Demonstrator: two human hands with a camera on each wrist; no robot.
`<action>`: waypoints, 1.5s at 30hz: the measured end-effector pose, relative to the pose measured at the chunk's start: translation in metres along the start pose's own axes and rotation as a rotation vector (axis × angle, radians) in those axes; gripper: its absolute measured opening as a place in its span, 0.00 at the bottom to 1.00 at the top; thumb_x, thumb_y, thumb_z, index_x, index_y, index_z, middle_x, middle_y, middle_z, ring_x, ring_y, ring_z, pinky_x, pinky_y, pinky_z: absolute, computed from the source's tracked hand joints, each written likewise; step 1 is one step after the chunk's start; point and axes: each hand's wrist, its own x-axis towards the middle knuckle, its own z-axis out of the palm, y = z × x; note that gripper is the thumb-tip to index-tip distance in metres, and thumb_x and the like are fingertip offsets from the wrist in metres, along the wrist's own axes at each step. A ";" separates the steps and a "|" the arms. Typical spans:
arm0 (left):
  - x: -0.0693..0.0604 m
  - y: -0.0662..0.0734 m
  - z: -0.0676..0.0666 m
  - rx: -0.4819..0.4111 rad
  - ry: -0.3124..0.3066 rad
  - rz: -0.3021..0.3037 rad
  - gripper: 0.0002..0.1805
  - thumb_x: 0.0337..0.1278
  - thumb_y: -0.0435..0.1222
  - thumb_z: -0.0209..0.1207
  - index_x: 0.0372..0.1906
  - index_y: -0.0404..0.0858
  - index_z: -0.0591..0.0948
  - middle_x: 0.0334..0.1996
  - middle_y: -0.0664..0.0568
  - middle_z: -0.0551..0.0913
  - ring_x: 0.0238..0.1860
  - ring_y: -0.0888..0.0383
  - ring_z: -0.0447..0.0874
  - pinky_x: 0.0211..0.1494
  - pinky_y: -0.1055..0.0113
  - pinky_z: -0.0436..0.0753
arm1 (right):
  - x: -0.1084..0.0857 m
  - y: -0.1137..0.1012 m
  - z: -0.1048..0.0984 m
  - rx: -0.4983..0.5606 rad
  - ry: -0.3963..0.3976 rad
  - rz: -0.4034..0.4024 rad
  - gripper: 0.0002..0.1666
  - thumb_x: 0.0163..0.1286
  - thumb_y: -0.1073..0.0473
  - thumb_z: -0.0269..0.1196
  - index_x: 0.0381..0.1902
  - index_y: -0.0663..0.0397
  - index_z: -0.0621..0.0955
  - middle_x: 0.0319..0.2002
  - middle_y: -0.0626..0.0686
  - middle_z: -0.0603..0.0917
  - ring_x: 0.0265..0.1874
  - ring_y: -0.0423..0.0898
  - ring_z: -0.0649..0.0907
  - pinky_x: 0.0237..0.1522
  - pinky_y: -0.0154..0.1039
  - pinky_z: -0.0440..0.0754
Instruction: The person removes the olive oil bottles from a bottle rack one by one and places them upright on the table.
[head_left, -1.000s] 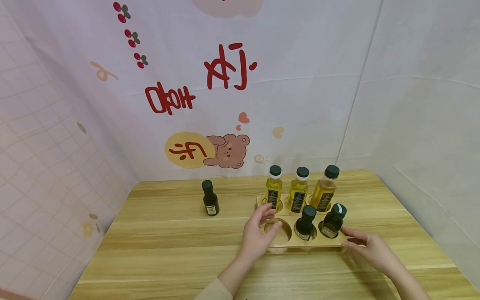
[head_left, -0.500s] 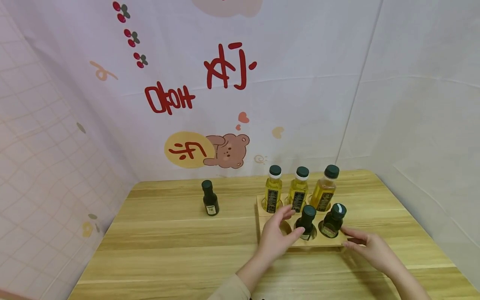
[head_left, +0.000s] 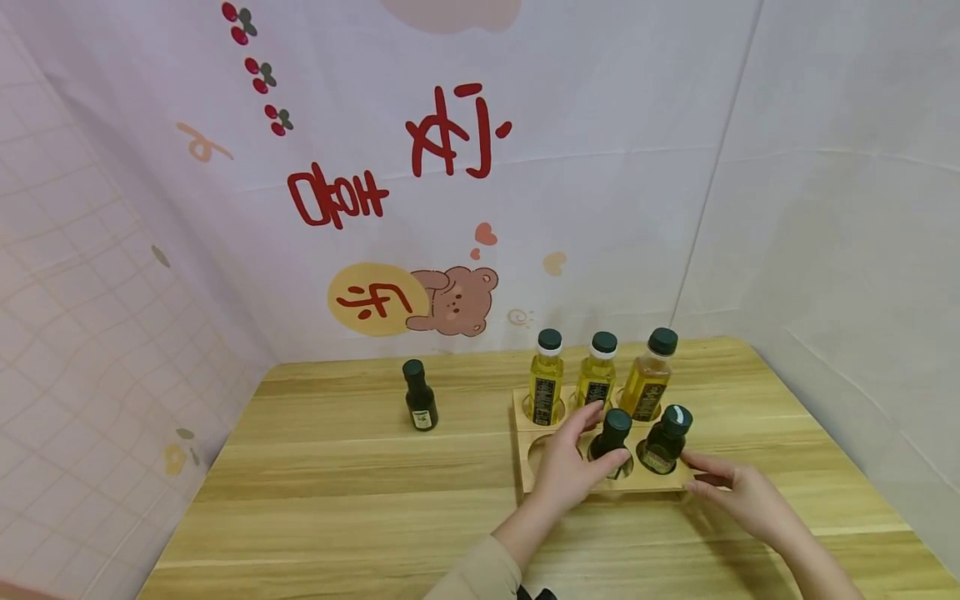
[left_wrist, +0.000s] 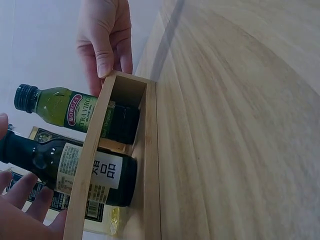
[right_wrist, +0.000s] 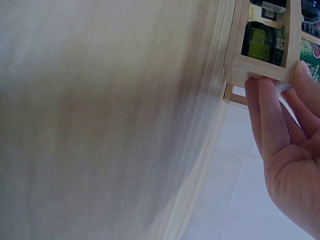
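My left hand [head_left: 564, 473] is at the front middle slot of a two-tier wooden rack [head_left: 656, 484]. Its thumb and spread fingers lie around a dark sauce bottle [head_left: 617, 427] without visibly closing on it; this bottle's printed label [left_wrist: 70, 167] shows in the left wrist view. At the rack's right front corner, my right hand [head_left: 753, 500] pinches the wood, thumb on the upper rim and fingers against the end. Beside that hand a green Borges olive oil bottle [head_left: 663, 443] stands in the front right slot. The left hand partly covers the vacant front left hole.
Along the rack's back row stand three yellow oil bottles, the left [head_left: 546, 392], middle [head_left: 597, 371] and right [head_left: 647, 387]. Another small dark bottle [head_left: 421, 398] stands apart on the wooden table [head_left: 337, 492], left of the rack. A printed white cloth [head_left: 600, 208] hangs behind.
My left hand has moved right, from the vacant front left hole to the dark sauce bottle in the middle slot. The right hand stays at the rack's corner.
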 end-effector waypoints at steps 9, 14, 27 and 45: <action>0.001 -0.001 0.009 -0.116 0.031 -0.016 0.33 0.56 0.37 0.71 0.67 0.56 0.74 0.57 0.63 0.79 0.60 0.64 0.75 0.64 0.57 0.74 | -0.001 0.000 0.001 -0.008 0.005 -0.006 0.26 0.63 0.58 0.70 0.55 0.69 0.82 0.51 0.66 0.84 0.41 0.35 0.83 0.37 0.33 0.83; 0.003 0.000 0.010 -0.176 0.051 -0.010 0.30 0.57 0.36 0.70 0.65 0.54 0.77 0.54 0.63 0.80 0.57 0.65 0.76 0.66 0.54 0.72 | -0.001 0.000 0.001 -0.009 0.002 0.002 0.26 0.64 0.58 0.70 0.55 0.69 0.82 0.51 0.66 0.83 0.42 0.39 0.84 0.38 0.33 0.83; 0.009 0.002 0.014 -0.166 0.072 0.023 0.25 0.59 0.32 0.67 0.61 0.51 0.80 0.48 0.60 0.83 0.50 0.64 0.80 0.55 0.67 0.79 | 0.000 0.000 -0.001 -0.002 -0.012 -0.005 0.26 0.65 0.56 0.69 0.56 0.68 0.81 0.52 0.66 0.83 0.43 0.37 0.83 0.38 0.33 0.83; 0.006 0.005 0.014 -0.279 0.152 0.151 0.21 0.60 0.28 0.65 0.57 0.44 0.81 0.48 0.51 0.84 0.50 0.59 0.82 0.54 0.64 0.81 | -0.002 -0.002 -0.001 -0.025 0.010 -0.018 0.26 0.64 0.56 0.70 0.55 0.67 0.82 0.51 0.64 0.84 0.40 0.32 0.82 0.38 0.34 0.83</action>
